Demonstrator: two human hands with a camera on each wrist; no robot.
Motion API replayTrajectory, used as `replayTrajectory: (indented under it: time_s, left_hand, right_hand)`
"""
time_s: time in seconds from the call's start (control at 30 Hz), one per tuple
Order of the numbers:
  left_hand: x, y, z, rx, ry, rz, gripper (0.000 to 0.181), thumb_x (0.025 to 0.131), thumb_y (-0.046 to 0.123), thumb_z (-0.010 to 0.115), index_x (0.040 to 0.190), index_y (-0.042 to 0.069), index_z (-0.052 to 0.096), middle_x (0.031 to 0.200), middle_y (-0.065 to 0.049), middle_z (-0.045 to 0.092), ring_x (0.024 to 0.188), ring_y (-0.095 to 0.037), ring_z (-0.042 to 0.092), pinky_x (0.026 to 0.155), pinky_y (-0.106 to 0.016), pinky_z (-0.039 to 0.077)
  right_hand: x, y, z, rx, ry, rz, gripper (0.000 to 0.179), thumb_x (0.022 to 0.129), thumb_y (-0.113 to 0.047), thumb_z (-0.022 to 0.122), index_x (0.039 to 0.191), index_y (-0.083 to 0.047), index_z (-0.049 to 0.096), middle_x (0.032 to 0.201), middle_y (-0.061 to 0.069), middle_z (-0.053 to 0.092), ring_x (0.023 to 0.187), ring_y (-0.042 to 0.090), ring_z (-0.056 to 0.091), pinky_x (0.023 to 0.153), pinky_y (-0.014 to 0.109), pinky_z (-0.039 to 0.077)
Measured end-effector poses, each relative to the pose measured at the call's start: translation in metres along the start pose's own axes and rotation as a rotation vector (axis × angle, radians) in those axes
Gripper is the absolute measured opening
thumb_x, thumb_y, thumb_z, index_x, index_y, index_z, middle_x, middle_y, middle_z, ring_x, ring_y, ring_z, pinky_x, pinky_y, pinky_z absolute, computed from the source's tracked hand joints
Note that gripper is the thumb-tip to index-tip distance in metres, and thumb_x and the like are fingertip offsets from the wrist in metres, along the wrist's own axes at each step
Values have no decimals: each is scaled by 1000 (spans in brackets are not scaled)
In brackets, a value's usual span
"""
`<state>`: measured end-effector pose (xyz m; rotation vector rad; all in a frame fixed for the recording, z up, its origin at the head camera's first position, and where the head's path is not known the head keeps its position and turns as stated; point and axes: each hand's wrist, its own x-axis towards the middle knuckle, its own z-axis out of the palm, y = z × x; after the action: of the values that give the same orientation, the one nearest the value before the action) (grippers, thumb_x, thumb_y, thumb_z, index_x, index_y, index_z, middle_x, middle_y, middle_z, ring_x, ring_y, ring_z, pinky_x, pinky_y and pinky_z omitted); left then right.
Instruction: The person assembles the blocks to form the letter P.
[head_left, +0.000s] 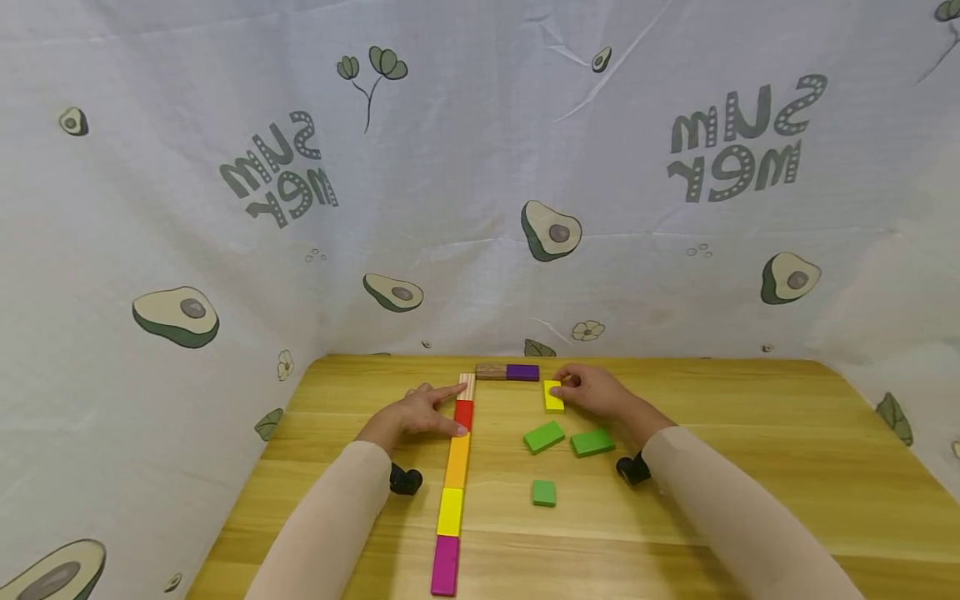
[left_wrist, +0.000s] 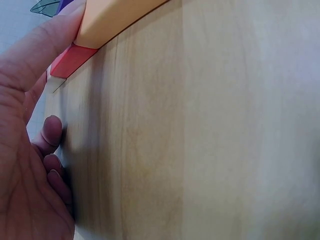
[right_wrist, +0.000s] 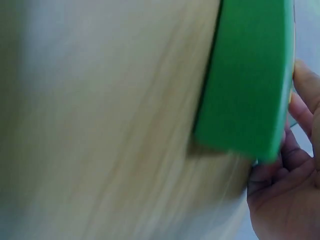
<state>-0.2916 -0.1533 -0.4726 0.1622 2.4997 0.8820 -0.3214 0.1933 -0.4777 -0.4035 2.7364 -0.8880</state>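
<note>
A straight row of flat wooden blocks runs away from me, from magenta (head_left: 445, 566) through yellow (head_left: 450, 512), orange (head_left: 457, 462) and red (head_left: 463, 410) to a pale wood block (head_left: 467, 382). My left hand (head_left: 426, 412) lies along its far part, forefinger stretched to the pale block and thumb at the joint of red and orange. At the back, a brown block (head_left: 491, 372) and a purple block (head_left: 524, 372) lie end to end across the row's head. Just below the purple one, my right hand (head_left: 596, 390) pinches a small yellow block (head_left: 554, 402) by its right side.
Two green blocks, one left (head_left: 544, 437) and one right (head_left: 592, 442), lie loose in front of the right hand. Nearer me is a green square block (head_left: 543, 493). A printed white cloth (head_left: 465, 183) hangs behind the wooden table (head_left: 645, 533).
</note>
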Motion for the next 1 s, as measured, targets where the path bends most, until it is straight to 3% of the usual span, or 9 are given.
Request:
replayTrajectory:
  time_s: [0.4,0.8,1.0]
  left_hand:
    - [3,-1,0,4,-2,0,91,72,58,86,151,55,41,144,-9,45,137,-34,36,112,-69,35]
    - [3,-1,-1,9,-8,-1,90,73,55,86,151,53,41,142,-9,46,135,-33,37,111,-69,36]
    - [2,-1,0,14,-7,-8,90,74,55,86,152,52,41,140,-8,47,133,-32,38,111,-68,37]
  right_hand:
    - [12,-4,4,3,34,65,40,100,-41,64,129,-13,64,104,11,61,89,24,53,74,32,43]
    - [10,-4,5,15,27,69,43,101,-42,63,134,-15,61,102,11,58,86,24,51,72,32,40]
    - [0,-8,2,46,40,-22,44,100,-35,66,135,-11,60,95,9,58,80,21,51,68,31,41]
